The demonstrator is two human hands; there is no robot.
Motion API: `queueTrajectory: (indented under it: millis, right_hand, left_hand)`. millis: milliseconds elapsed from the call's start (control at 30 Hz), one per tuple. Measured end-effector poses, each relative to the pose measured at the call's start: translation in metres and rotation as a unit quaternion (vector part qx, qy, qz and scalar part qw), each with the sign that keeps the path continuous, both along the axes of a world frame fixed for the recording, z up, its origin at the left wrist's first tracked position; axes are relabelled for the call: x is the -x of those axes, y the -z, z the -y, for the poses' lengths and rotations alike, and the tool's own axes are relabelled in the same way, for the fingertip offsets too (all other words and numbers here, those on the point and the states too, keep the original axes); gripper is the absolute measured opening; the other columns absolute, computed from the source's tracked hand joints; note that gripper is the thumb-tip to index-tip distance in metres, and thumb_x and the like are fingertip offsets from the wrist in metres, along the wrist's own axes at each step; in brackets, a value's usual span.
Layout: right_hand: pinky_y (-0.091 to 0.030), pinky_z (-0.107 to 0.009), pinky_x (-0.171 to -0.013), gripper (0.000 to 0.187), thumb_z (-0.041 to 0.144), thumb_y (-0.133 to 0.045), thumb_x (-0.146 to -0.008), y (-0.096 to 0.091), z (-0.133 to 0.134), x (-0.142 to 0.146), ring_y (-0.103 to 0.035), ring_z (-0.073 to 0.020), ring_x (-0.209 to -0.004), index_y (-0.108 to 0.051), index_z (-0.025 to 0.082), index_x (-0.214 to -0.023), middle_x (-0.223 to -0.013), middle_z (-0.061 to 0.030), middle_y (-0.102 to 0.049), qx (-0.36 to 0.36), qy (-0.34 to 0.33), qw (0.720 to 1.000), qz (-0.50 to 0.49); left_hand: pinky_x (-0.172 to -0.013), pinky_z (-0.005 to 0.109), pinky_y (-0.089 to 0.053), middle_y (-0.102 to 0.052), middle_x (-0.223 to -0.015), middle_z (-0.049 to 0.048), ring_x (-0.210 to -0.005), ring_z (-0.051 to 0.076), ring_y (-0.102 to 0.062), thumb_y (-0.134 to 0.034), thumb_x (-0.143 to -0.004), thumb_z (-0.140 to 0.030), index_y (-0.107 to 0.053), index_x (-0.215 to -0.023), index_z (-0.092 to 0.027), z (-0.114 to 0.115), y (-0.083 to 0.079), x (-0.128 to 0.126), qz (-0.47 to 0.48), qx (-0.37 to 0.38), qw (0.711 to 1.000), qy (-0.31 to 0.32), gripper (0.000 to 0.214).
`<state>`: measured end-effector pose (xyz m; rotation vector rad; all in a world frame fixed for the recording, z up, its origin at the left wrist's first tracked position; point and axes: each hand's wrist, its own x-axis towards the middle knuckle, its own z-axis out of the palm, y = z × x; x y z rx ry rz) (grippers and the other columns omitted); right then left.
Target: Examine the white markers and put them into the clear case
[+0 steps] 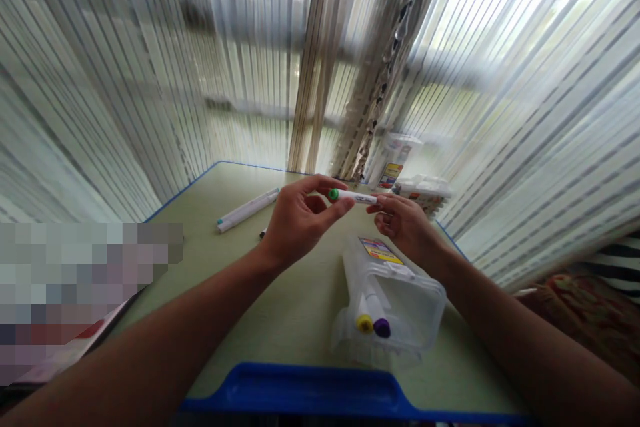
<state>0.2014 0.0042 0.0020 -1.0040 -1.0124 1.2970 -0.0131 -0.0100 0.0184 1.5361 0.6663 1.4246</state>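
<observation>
A white marker with a green cap (353, 197) is held level above the pale green table (280, 307), between both hands. My left hand (300, 220) pinches the green-capped end with thumb and fingertips. My right hand (407, 223) grips the other end. Below them a clear plastic case (400, 297) lies on its side, with a yellow-capped (364, 323) and a purple-capped marker (382, 327) poking out of its open end.
Another white marker (247, 211) lies at the table's far left. Two more clear marker boxes (423, 190) stand at the far right by the sheer curtains (150, 80). A blue rim (305, 387) edges the table's near side.
</observation>
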Motion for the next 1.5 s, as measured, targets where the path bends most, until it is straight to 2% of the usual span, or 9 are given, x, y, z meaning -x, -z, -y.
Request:
queueTrajectory:
  millis: [200, 400, 533, 700, 900, 1100, 1400, 1500]
  right_hand:
    - [-0.023, -0.017, -0.035, 0.030, 0.029, -0.088, -0.060, -0.002, -0.002, 0.001, -0.049, -0.0053, -0.041, -0.067, 0.014, -0.075, -0.062, -0.0020, -0.066, -0.032, 0.037, 0.999, -0.016]
    - [-0.023, -0.018, -0.036, 0.031, 0.031, -0.089, -0.061, -0.006, 0.000, 0.001, -0.049, -0.0056, -0.042, -0.066, 0.015, -0.075, -0.063, -0.0016, -0.066, -0.067, 0.029, 0.997, -0.024]
    - [-0.023, -0.019, -0.036, 0.033, 0.031, -0.090, -0.061, -0.010, 0.002, 0.003, -0.046, -0.0043, -0.039, -0.066, 0.014, -0.075, -0.063, -0.0010, -0.067, -0.096, 0.011, 0.995, -0.030]
    - [-0.025, -0.019, -0.036, 0.033, 0.028, -0.090, -0.063, -0.014, 0.007, 0.008, -0.045, -0.0035, -0.039, -0.067, 0.014, -0.082, -0.064, 0.0010, -0.067, -0.148, -0.034, 0.988, -0.040]
    - [-0.030, -0.017, -0.037, 0.035, 0.023, -0.091, -0.062, -0.016, 0.018, 0.016, -0.054, -0.0066, -0.045, -0.068, 0.015, -0.087, -0.061, 0.0039, -0.064, -0.199, -0.092, 0.975, -0.031]
    - [-0.035, -0.016, -0.039, 0.036, 0.021, -0.092, -0.059, -0.019, 0.022, 0.019, -0.057, -0.0065, -0.047, -0.068, 0.014, -0.085, -0.065, 0.0021, -0.068, -0.210, -0.116, 0.971, -0.022]
    - [-0.033, -0.017, -0.037, 0.037, 0.025, -0.092, -0.061, -0.018, 0.022, 0.017, -0.056, -0.0066, -0.047, -0.067, 0.014, -0.086, -0.064, 0.0029, -0.065, -0.208, -0.104, 0.973, -0.006]
    - [-0.032, -0.017, -0.037, 0.037, 0.027, -0.091, -0.062, -0.018, 0.021, 0.016, -0.056, -0.0067, -0.045, -0.067, 0.015, -0.087, -0.061, 0.0034, -0.065, -0.208, -0.082, 0.975, 0.006]
  left_hand:
    - [-0.041, 0.019, -0.034, -0.062, -0.066, -0.0017, -0.045, 0.005, -0.045, -0.079, -0.077, -0.030, -0.073, -0.095, -0.014, -0.014, 0.004, 0.007, -0.034, 0.001, 0.997, -0.069, 0.024]
    - [-0.041, 0.020, -0.037, -0.059, -0.063, -0.0040, -0.043, 0.005, -0.047, -0.077, -0.077, -0.030, -0.070, -0.091, -0.012, -0.025, 0.011, 0.009, -0.049, 0.021, 0.993, -0.103, 0.023]
    - [-0.043, 0.021, -0.040, -0.059, -0.064, -0.0044, -0.043, 0.006, -0.048, -0.078, -0.074, -0.027, -0.067, -0.091, -0.014, -0.030, 0.016, 0.010, -0.023, 0.059, 0.994, -0.085, 0.024]
    - [-0.044, 0.023, -0.042, -0.065, -0.074, -0.0007, -0.044, 0.007, -0.050, -0.075, -0.070, -0.022, -0.064, -0.089, -0.014, -0.033, 0.017, 0.012, 0.037, 0.166, 0.985, -0.032, 0.023]
    - [-0.046, 0.023, -0.043, -0.066, -0.077, 0.0011, -0.046, 0.008, -0.051, -0.072, -0.072, -0.017, -0.064, -0.091, -0.014, -0.033, 0.016, 0.009, 0.066, 0.229, 0.971, 0.011, 0.021]
    - [-0.047, 0.023, -0.043, -0.065, -0.079, 0.0010, -0.047, 0.008, -0.051, -0.070, -0.074, -0.014, -0.064, -0.092, -0.014, -0.032, 0.019, 0.006, 0.069, 0.249, 0.966, 0.024, 0.019]
    - [-0.047, 0.022, -0.042, -0.064, -0.079, 0.0008, -0.048, 0.008, -0.050, -0.069, -0.075, -0.014, -0.064, -0.094, -0.014, -0.032, 0.019, 0.007, 0.073, 0.249, 0.965, 0.026, 0.020]
    - [-0.047, 0.022, -0.042, -0.063, -0.078, 0.0003, -0.047, 0.007, -0.050, -0.071, -0.073, -0.016, -0.064, -0.095, -0.014, -0.032, 0.019, 0.007, 0.076, 0.240, 0.968, 0.019, 0.023]
